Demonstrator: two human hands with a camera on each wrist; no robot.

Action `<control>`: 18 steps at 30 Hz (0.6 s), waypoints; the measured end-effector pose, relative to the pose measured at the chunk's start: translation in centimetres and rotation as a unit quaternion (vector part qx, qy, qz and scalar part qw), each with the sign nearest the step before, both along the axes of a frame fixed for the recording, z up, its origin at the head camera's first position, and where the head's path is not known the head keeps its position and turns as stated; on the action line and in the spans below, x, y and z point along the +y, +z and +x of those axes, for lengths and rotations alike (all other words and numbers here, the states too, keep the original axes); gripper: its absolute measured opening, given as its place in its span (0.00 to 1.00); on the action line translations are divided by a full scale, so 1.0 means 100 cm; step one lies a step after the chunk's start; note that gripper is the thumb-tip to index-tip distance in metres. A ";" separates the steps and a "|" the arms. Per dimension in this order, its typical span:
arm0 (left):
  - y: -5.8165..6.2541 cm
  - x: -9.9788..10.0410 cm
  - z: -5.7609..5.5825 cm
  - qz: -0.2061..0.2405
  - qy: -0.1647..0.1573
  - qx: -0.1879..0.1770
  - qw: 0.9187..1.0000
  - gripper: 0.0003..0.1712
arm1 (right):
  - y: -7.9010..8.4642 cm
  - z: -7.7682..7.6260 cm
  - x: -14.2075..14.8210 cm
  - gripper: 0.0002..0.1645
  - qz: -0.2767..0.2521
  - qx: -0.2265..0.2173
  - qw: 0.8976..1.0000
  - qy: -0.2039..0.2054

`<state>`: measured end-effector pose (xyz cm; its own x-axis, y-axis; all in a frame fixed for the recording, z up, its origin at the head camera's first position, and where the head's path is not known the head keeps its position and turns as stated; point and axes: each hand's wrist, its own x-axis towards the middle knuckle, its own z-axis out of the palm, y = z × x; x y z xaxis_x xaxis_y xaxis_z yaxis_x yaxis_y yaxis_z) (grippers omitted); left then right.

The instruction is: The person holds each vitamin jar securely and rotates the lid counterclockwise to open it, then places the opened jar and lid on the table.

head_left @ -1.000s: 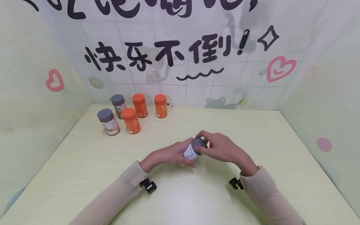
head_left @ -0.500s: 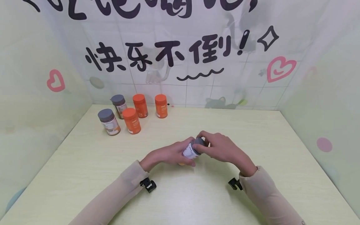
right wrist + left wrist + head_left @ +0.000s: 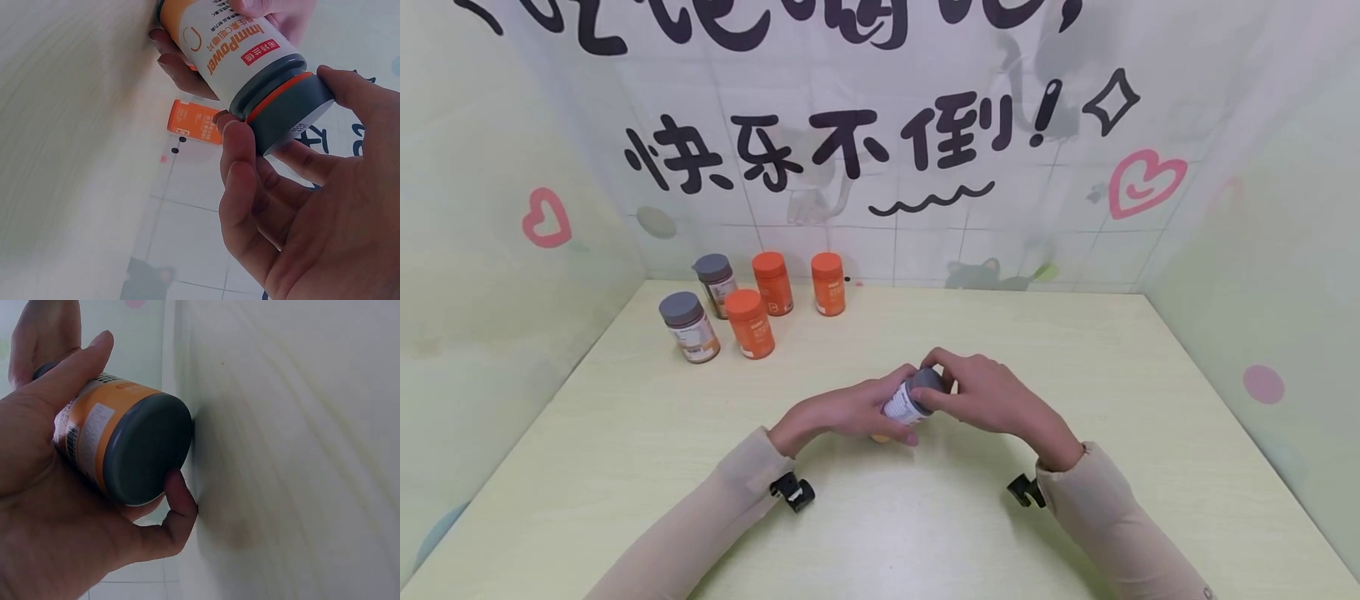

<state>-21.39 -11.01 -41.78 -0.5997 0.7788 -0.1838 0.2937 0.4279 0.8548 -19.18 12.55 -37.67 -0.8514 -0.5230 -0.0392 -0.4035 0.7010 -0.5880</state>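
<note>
A supplement bottle [image 3: 901, 407] with a white and orange label tilts over the middle of the table. My left hand [image 3: 853, 408] grips its body, thumb along the near side. In the left wrist view the bottle's dark base [image 3: 150, 453] faces the camera, with a curled fingertip at its edge. My right hand [image 3: 992, 393] holds the grey lid [image 3: 927, 380] between thumb and fingers. From the right wrist, an orange band [image 3: 275, 95] shows between the lid and the bottle's grey collar [image 3: 265, 84].
Back left on the table [image 3: 1037, 333] stand two grey-lidded bottles [image 3: 694, 337] [image 3: 721, 287] and three orange ones [image 3: 751, 329] [image 3: 775, 287] [image 3: 829, 287]. A printed white curtain [image 3: 850, 200] hangs behind. Each sleeve carries a black wrist mount [image 3: 792, 492].
Both hands keep their hold on the bottle and its lid. Bottle and left hand have shifted very slightly left; the standing bottles stay in place.
</note>
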 end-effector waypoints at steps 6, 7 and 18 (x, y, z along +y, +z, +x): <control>-0.003 0.000 -0.001 0.004 -0.003 -0.004 1.000 0.39 | 0.000 0.000 0.000 0.23 -0.001 -0.001 1.000 -0.002; -0.003 0.000 -0.001 0.006 -0.004 -0.006 1.000 0.39 | -0.001 0.000 0.000 0.23 -0.002 -0.001 1.000 -0.001; -0.003 0.001 -0.001 0.017 0.008 -0.015 1.000 0.38 | 0.000 0.000 0.001 0.23 -0.008 -0.025 0.999 -0.020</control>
